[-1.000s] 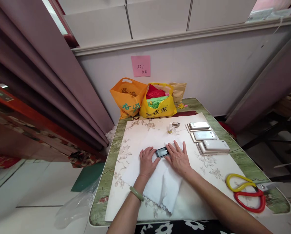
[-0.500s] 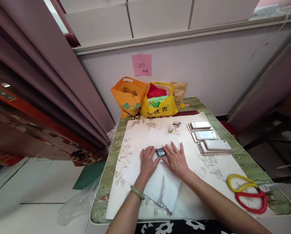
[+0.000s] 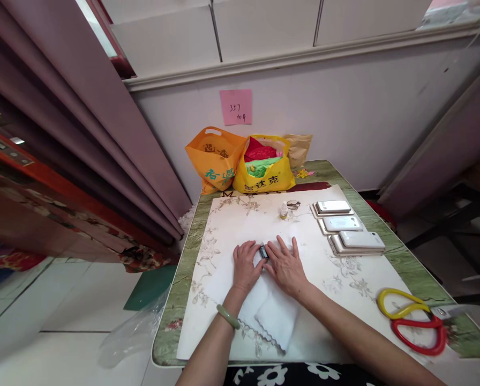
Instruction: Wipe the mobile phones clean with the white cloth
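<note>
A small dark device with a screen [image 3: 264,252] lies on a folded white cloth [image 3: 278,316] near the middle of the table. My left hand [image 3: 247,264] holds its left side, fingers curled round and thumb at the near edge. From the right, my right hand [image 3: 286,267] presses its fingertips on the device and covers part of it, with some fingers spread. The cloth spreads under both hands and toward me, and its scalloped edge shows. What kind of device it is, I cannot make out.
Several phones [image 3: 362,239] lie stacked at the right. Scissors with yellow and red handles [image 3: 419,324] rest at the near right corner. A small bottle [image 3: 283,210] and glasses [image 3: 293,204] sit beyond my hands. An orange bag [image 3: 216,158] and a yellow bag [image 3: 264,174] stand at the back.
My right hand has shifted slightly left, and its fingers now cover more of the device. A fold of the cloth has moved. The view has tilted slightly.
</note>
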`<state>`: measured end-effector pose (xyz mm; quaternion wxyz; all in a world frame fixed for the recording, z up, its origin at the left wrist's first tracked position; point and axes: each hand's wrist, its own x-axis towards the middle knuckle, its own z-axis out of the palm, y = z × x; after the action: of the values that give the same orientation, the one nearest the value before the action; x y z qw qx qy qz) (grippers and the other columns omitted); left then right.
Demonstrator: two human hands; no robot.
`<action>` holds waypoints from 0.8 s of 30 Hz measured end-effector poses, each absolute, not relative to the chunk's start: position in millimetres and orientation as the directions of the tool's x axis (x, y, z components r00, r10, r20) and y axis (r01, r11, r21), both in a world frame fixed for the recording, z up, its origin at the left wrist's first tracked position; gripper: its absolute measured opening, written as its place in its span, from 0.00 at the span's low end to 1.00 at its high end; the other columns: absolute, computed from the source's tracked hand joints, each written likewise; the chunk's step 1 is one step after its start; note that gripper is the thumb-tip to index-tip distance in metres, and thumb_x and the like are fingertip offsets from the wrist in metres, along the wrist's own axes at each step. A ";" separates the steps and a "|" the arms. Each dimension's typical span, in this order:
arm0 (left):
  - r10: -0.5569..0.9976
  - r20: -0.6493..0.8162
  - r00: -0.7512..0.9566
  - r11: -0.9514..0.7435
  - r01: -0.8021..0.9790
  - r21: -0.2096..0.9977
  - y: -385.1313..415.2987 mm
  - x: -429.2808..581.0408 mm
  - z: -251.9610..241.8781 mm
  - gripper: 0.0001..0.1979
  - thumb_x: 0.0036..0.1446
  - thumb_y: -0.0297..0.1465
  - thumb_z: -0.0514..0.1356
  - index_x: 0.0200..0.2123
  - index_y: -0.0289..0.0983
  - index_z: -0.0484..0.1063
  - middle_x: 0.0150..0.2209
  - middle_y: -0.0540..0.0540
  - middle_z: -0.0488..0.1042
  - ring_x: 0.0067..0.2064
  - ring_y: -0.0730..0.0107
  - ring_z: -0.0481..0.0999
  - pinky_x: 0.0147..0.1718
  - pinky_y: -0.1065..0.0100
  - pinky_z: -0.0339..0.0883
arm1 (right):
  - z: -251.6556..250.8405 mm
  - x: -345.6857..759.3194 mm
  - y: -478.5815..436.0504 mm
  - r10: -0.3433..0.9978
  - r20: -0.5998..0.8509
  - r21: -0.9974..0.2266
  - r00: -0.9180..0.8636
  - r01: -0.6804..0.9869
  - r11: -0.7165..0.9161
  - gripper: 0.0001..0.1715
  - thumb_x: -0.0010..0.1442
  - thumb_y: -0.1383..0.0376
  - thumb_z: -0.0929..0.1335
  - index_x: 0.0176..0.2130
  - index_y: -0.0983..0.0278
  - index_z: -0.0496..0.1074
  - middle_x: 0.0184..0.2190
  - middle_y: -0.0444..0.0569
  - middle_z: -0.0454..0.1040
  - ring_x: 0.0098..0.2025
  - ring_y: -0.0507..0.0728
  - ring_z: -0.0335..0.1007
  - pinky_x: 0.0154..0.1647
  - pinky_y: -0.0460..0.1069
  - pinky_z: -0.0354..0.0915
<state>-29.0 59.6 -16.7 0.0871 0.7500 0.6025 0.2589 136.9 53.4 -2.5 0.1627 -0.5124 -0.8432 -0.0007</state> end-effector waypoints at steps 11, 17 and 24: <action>0.957 0.261 0.124 -0.241 0.841 0.485 62.7 -30.1 -15.8 0.18 0.55 0.30 0.59 0.51 0.40 0.70 0.55 0.42 0.70 0.58 0.57 0.66 0.61 0.48 0.48 | -0.4 132.1 53.6 0.841 0.240 -0.187 -0.485 0.827 0.530 0.30 0.67 0.51 0.58 0.64 0.59 0.59 0.62 0.48 0.64 0.68 0.66 0.44 0.66 0.71 0.26; 0.951 0.285 0.121 -0.249 0.847 0.470 60.9 -28.3 -14.1 0.18 0.55 0.32 0.60 0.51 0.42 0.70 0.55 0.43 0.70 0.59 0.58 0.65 0.62 0.49 0.47 | -3.0 141.3 42.0 0.819 0.199 -0.134 -0.539 0.812 0.567 0.33 0.62 0.65 0.62 0.65 0.60 0.56 0.65 0.46 0.59 0.69 0.66 0.39 0.66 0.71 0.21; 0.952 0.279 0.123 -0.247 0.847 0.471 61.2 -27.6 -13.6 0.19 0.55 0.34 0.61 0.50 0.41 0.70 0.55 0.41 0.71 0.58 0.57 0.66 0.62 0.48 0.47 | 1.0 136.1 54.1 0.854 0.165 -0.116 -0.494 0.850 0.514 0.34 0.61 0.68 0.60 0.66 0.59 0.56 0.65 0.45 0.59 0.70 0.65 0.39 0.66 0.70 0.19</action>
<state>-27.6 61.2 -13.6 0.0982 0.7428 0.6056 0.2681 136.1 54.1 1.0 0.1008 -0.4929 -0.8642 0.0094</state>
